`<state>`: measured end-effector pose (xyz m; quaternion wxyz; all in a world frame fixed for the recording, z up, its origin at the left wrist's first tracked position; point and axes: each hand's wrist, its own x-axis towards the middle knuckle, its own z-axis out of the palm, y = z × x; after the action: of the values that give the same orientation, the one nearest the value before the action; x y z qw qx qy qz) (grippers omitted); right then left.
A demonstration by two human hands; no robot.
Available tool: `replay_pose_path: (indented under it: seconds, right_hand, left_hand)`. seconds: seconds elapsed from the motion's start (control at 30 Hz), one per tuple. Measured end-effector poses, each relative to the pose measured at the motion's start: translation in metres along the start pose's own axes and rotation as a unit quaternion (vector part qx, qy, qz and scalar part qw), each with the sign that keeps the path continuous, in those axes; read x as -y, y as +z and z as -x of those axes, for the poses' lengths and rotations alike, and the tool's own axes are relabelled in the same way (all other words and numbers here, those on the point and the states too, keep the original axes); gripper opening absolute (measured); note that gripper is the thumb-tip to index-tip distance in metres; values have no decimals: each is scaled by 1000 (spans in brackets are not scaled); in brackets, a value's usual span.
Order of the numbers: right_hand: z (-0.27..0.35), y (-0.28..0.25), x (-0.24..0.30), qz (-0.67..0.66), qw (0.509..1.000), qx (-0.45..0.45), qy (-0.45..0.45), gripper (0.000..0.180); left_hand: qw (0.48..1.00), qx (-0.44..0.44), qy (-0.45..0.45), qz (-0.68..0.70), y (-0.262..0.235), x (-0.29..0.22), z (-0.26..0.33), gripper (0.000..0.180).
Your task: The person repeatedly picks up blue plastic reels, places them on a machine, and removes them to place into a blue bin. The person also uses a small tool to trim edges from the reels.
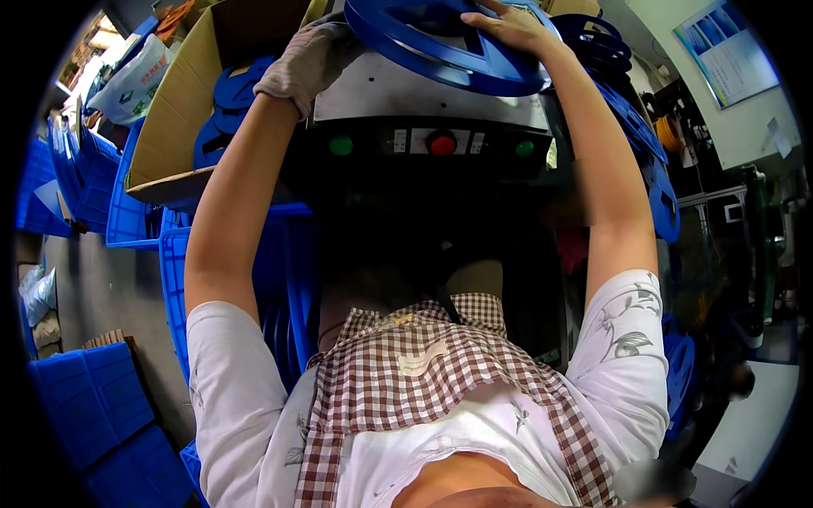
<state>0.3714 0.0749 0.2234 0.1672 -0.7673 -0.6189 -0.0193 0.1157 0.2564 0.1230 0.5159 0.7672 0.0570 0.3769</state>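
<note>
A blue plastic reel (423, 59) with cut-out windows is held tilted over the grey metal top (373, 97) of a machine, at the upper edge of the view. My left hand (309, 63), in a grey knitted glove, grips the reel's left rim; its fingertips are partly hidden. On the far right side, my bare right hand (512, 27) holds the same reel, with the thumb over its face by a cut-out. Below the reel, the machine's front panel carries a red button (441, 143) between two green buttons (341, 146).
At my left stands an open cardboard box (174, 127) with blue reel parts (241, 89) inside. Blue crates (93, 398) stand below it and on the floor. More blue reels (593, 42) are stacked right of the machine. A poster (726, 52) hangs on the right wall.
</note>
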Motion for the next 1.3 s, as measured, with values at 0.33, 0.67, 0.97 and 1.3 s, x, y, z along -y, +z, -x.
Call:
replay_pose_path:
  seconds: [0.33, 0.67, 0.97, 1.3]
  right_hand:
    - [-30, 4, 14, 5, 998, 22, -59, 71]
    - [-24, 12, -6, 35, 998, 49, -29, 71]
    - [45, 1, -41, 42, 983, -151, -98, 73]
    - [175, 105, -110, -210, 946, -214, 127, 84]
  left_hand:
    - [800, 51, 149, -579, -12, -25, 24, 29]
    - [943, 59, -99, -312, 21, -28, 21, 30]
    - [973, -192, -89, -90, 39, -69, 98, 47]
    - [877, -170, -158, -422, 68, -25, 126, 79]
